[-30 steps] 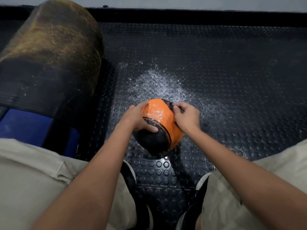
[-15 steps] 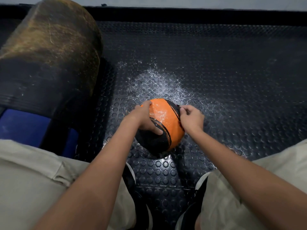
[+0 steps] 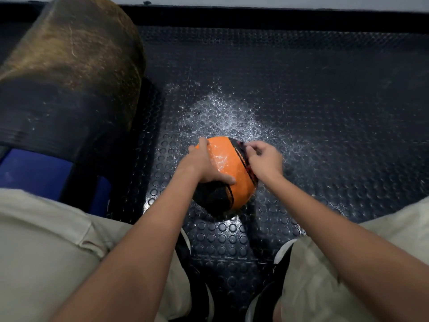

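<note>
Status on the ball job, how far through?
Done: white flecks litter the mat beyond the ball, and its near end shows a rough black patch. In hand: the left hand grips the ball and the right hand pinches the dark band. Left: the glossy orange skin covers most of what shows, so probably under halfway.
</note>
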The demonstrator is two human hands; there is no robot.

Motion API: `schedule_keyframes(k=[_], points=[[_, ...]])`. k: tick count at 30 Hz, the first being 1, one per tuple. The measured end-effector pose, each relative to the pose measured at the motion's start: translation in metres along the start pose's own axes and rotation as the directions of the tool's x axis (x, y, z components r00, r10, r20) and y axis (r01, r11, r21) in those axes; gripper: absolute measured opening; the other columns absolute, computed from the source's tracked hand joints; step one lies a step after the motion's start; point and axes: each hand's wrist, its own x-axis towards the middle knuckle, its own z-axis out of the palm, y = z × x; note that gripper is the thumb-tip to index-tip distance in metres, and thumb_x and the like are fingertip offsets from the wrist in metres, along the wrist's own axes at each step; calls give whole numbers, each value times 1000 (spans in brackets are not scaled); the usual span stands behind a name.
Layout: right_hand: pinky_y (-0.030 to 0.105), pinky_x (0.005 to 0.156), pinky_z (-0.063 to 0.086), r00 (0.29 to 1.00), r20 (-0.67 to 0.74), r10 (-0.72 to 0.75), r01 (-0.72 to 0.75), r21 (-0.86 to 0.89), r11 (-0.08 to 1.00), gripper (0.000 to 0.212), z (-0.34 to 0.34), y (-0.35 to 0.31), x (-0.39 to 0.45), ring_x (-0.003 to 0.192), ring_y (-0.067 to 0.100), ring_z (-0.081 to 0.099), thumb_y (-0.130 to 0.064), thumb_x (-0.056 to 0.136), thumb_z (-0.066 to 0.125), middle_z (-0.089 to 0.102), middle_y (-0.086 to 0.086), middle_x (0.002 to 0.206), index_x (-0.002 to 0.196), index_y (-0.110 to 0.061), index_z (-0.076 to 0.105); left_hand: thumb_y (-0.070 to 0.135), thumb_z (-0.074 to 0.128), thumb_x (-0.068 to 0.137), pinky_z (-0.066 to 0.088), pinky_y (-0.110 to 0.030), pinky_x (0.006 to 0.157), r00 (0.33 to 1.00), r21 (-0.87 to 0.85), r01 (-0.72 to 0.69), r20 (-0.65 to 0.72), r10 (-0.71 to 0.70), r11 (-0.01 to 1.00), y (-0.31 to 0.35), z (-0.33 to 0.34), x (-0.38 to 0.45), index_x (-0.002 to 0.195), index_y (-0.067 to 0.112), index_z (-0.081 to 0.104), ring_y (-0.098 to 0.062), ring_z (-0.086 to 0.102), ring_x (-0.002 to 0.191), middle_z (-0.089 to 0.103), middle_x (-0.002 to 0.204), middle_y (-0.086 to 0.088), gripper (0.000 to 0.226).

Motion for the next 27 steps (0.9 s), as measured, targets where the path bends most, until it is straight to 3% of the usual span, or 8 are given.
schedule_keyframes(k=[4,7,9,11,14,18,23,27], points=[[24,85,38,959,136,-250,267,-127,955,20,6,-15,-2,101,10,50,-29,99,61,70,-14,107,112,-35,75,60,96,40,47,-51,103,1000,5,-27,7,27,1000,-3,-1,-2,147,28,19,-36,48,130,33,147,-11,136],[27,73,55,995,83,-61,65,-46,997,22,-4,6,5,88,16,65,-26,101,58,71,-15,98,114,-35,73,58,97,39,45,-54,105,999,6,-49,5,49,999,-5,-2,-6,147,31,19,-36,46,132,31,150,-8,136],[16,54,49,988,74,138,-136,-38,990,22,-12,18,7,73,9,64,-23,102,56,69,-10,91,115,-29,73,56,97,39,45,-55,106,998,16,-57,16,56,998,-5,-2,-8,146,31,20,-37,45,133,30,152,-7,135],[11,47,40,982,59,177,-172,-77,982,22,-13,17,4,66,3,57,-21,103,56,68,-8,90,114,-27,72,53,99,37,46,-55,104,998,34,-66,27,65,997,-5,-2,-10,144,32,21,-37,46,132,31,151,-6,133],[12,65,47,997,46,-56,58,-53,997,21,-1,-2,-8,74,2,55,-23,101,58,71,-12,97,111,-32,74,49,100,34,50,-54,98,997,45,-67,43,65,997,-6,-4,-9,138,34,23,-36,49,128,32,146,-4,131],[22,84,35,936,175,-305,331,-147,932,22,12,-17,-18,102,14,42,-28,100,59,67,-6,99,115,-34,74,43,101,34,51,-52,97,994,34,-95,57,93,995,-11,-6,-10,134,34,26,-33,49,126,32,142,-2,126],[31,73,56,995,87,53,-49,-42,998,19,-7,12,5,72,10,60,-21,102,57,71,-9,93,107,-29,73,39,102,36,47,-54,103,990,29,-128,60,126,991,-10,-6,-14,141,33,28,-34,44,134,30,150,-1,128],[21,65,51,999,49,-12,17,-95,995,21,5,10,-4,76,11,64,-25,100,59,70,-3,99,114,-33,73,35,103,32,49,-53,98,990,58,-114,86,108,992,-10,-8,-13,137,37,26,-31,45,131,31,146,3,131]])
